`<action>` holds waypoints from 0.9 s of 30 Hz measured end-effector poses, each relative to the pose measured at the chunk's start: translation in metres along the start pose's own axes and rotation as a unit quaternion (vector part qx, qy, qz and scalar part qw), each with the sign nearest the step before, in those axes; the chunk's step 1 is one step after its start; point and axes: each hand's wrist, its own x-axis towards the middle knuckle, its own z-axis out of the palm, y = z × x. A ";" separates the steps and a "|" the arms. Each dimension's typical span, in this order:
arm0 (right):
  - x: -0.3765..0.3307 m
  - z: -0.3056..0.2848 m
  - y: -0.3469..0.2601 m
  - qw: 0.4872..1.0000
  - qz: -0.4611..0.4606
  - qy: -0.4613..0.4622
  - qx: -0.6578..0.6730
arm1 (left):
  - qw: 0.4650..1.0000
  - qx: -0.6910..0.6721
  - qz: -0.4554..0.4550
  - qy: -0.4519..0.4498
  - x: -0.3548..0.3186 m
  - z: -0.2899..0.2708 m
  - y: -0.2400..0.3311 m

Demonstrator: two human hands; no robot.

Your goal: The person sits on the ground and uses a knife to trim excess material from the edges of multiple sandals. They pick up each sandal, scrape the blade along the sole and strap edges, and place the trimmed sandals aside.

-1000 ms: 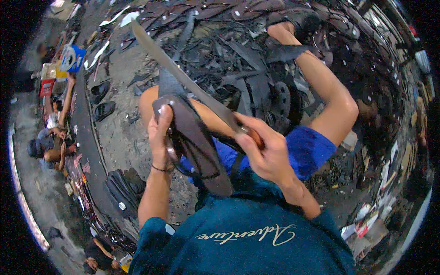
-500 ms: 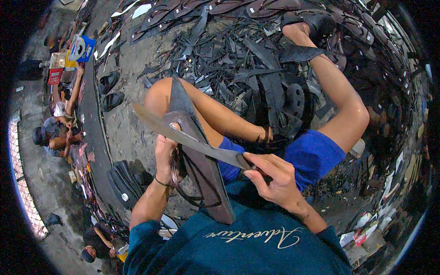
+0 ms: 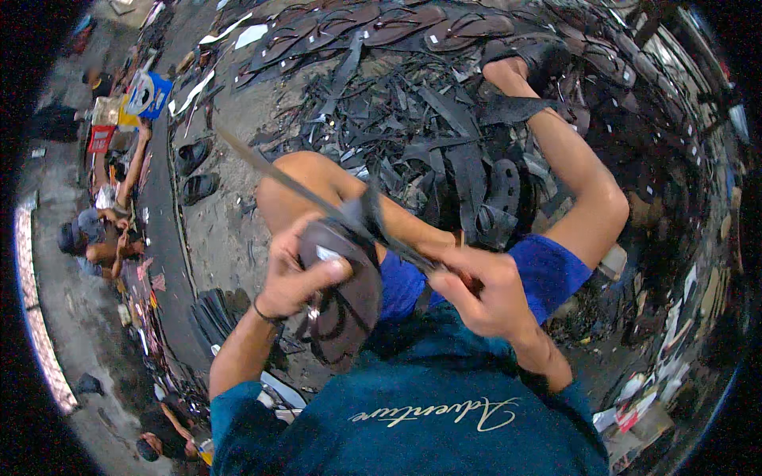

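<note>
My left hand [image 3: 290, 274] grips a dark brown flip-flop [image 3: 359, 278], its thumb pressed on the footbed beside a small white label. The straps hang on the near side of the sole. Closed around the handle of a long knife, my right hand [image 3: 492, 297] is level with the flip-flop's right side. The knife's blade [image 3: 290, 184] slants up to the left and passes across the far edge of the sole. A dark offcut strip [image 3: 370, 208], blurred by motion, shows at that edge; whether it is still joined to the sole I cannot tell.
Black rubber scraps [image 3: 397, 119] heap up beyond my bent legs. Rows of brown flip-flops [image 3: 468, 30] lie at the far edge. Black sandals [image 3: 197, 188] and stacked dark strips [image 3: 218, 317] are at left. Farther left another person [image 3: 99, 234] sits.
The flip-flop has been turned in my left hand, and my thumb now lies on its footbed. The knife has swung, its blade now steeper, with a blurred dark strip by it.
</note>
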 end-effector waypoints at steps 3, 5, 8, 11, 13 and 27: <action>-0.046 -0.014 0.012 0.998 -0.004 -0.037 -0.044 | 0.998 -0.032 -0.042 -0.022 -0.022 0.007 -0.014; -0.067 -0.029 0.009 0.990 0.064 -0.102 -0.074 | 0.992 -0.115 -0.048 0.022 -0.031 0.011 -0.020; -0.077 -0.037 0.008 0.989 0.019 -0.085 -0.121 | 0.994 -0.100 -0.031 -0.012 -0.033 0.022 -0.016; -0.067 -0.037 -0.006 0.989 0.013 -0.074 -0.125 | 0.992 -0.102 -0.065 -0.047 -0.030 0.028 -0.001; -0.060 -0.040 -0.017 0.986 0.014 -0.080 -0.145 | 0.991 -0.094 -0.083 -0.053 -0.029 0.031 0.004; -0.028 -0.044 0.005 0.930 0.182 0.179 0.266 | 0.987 -0.086 -0.061 0.122 0.015 0.027 0.017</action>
